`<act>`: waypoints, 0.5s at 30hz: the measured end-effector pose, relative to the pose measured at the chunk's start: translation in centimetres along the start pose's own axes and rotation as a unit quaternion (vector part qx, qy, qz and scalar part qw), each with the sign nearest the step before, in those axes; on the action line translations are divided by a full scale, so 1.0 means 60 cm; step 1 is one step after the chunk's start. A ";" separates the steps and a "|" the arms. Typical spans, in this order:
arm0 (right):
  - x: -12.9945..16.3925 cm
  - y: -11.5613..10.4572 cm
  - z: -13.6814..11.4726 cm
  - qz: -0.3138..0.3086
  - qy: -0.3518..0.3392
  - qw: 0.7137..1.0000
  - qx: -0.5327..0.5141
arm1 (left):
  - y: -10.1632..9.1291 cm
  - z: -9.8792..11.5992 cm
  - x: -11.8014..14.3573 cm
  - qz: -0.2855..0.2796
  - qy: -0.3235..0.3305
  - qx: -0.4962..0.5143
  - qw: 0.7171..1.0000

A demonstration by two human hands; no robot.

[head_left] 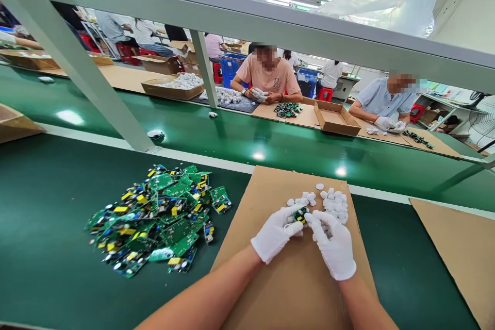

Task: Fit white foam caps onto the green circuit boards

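Observation:
Both my hands wear white gloves and meet above a cardboard sheet (266, 206). My left hand (276, 232) is closed on a small green circuit board (300, 215), its thumb and fingers along the board's edges. At the board's right side my right hand (333, 242) has its fingers curled in a pinch; what sits between the fingertips is hidden. Just beyond my hands lie small white plastic pieces (334, 205), grouped in two loose clusters on the cardboard. Left of the sheet, a large heap of circuit boards (166, 216) with yellow and blue components rests on the dark green bench.
A metal frame post (93, 56) and crossbar stand before me. Behind them runs a green conveyor surface (240, 139). Across it, two people work with gloved hands beside an open cardboard box (336, 119). Another cardboard sheet (456, 247) lies at right.

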State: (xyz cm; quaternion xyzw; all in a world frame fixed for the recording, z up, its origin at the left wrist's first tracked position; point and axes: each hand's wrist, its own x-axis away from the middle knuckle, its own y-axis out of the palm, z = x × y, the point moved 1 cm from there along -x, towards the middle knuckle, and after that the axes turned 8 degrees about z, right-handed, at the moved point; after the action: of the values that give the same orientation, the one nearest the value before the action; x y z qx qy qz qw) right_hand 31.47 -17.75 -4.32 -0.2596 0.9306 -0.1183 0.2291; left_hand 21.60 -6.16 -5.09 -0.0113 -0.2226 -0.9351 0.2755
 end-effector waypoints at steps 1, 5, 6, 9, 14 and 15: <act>0.000 0.000 -0.001 0.004 -0.017 1.000 0.021 | 0.000 -0.001 0.001 0.014 0.021 -0.028 0.999; 0.002 0.001 0.005 0.019 -0.092 0.990 0.107 | 0.006 0.007 0.012 0.055 0.111 -0.167 0.978; 0.002 0.001 0.008 0.028 -0.105 0.986 0.123 | 0.008 0.011 0.015 0.059 0.127 -0.191 0.971; 0.001 0.004 0.015 0.044 -0.147 0.977 0.151 | 0.014 0.016 0.022 0.068 0.137 -0.211 0.966; -0.005 0.003 0.002 0.025 -0.235 0.948 0.212 | 0.017 0.015 0.021 0.068 0.043 -0.105 0.991; -0.006 0.002 -0.004 0.029 -0.238 0.945 0.223 | 0.017 0.015 0.020 0.066 0.020 -0.075 0.995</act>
State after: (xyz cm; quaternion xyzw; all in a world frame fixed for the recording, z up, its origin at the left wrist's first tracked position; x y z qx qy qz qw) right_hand 31.59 -17.44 -4.03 -0.1951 0.8062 -0.2507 0.4991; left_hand 21.06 -7.16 -3.68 -0.0278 -0.1454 -0.9290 0.3393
